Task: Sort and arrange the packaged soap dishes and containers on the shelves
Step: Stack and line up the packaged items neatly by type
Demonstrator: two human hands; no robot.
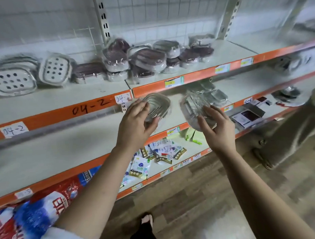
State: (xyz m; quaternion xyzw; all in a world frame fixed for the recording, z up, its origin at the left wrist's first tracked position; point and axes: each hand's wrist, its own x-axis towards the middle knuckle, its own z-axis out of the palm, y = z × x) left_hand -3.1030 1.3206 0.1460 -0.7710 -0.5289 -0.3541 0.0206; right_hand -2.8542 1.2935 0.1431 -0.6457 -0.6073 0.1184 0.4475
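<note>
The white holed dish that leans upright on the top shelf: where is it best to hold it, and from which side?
Probably by its top edge, coming from above and in front. The holed dish stands tilted, face forward, with its bottom edge on the shelf, so the top edge is the free part, open to a pinch front and back.

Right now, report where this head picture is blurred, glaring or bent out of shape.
Head view: the wide lens bows the orange shelf edge; blur smears the far-right shelves and softens the wrapped dish gripped by the right hand; plastic glints on the brown-lidded dishes; the ribbed dish in the left hand reads somewhat sharper.
</note>
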